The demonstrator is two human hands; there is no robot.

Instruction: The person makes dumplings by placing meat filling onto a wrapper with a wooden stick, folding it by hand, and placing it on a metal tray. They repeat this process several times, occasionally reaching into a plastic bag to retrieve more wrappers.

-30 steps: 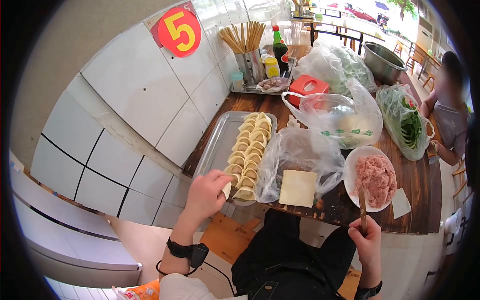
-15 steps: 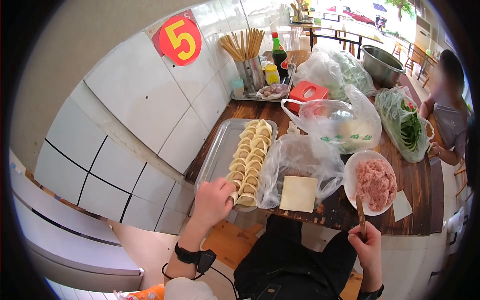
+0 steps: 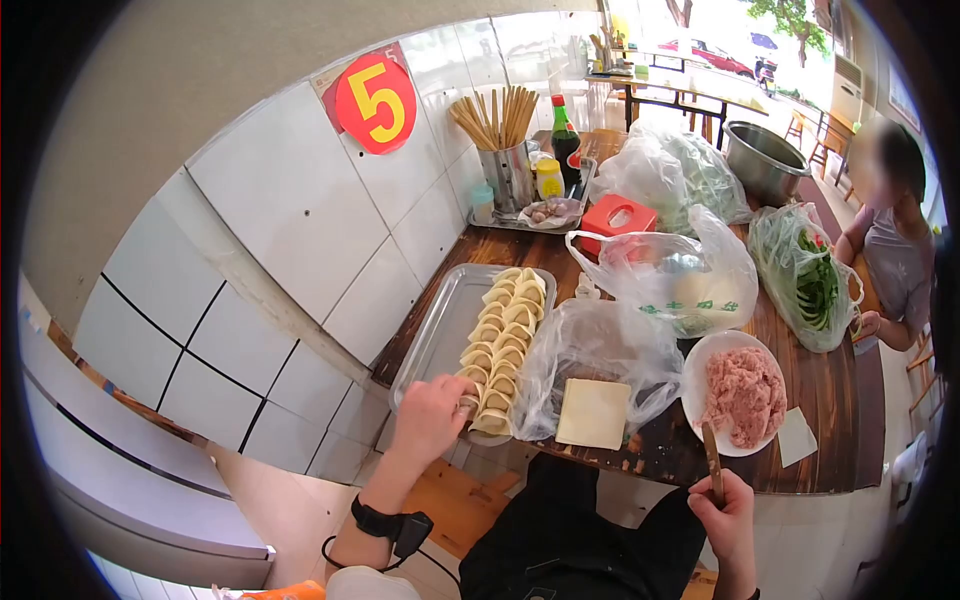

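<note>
My left hand (image 3: pixel 430 412) has its fingertips pressed on a dumpling at the near end of two rows of folded dumplings (image 3: pixel 507 340), which lie on a metal tray (image 3: pixel 437 330). In my right hand (image 3: pixel 727 500) is a wooden stick (image 3: pixel 713 460), its upper end at the rim of a white plate (image 3: pixel 697 372) of pink minced meat (image 3: pixel 745 393). A stack of square wrappers (image 3: pixel 593 413) lies between the tray and the plate, beside a crumpled clear bag (image 3: pixel 575 345). A single wrapper (image 3: pixel 797 438) is at the right of the plate.
Behind are a red tissue box (image 3: pixel 617 220), filled plastic bags (image 3: pixel 705 275), a bag of greens (image 3: pixel 812 285) and a metal pot (image 3: pixel 765 160). Chopsticks (image 3: pixel 497 125) and a sauce bottle (image 3: pixel 565 145) stand near the wall. A person (image 3: pixel 895 240) is at the right.
The view has tilted, so the table sits slightly lower in it. My left hand stays at the near end of the dumpling rows, and my right hand still holds the stick by the plate.
</note>
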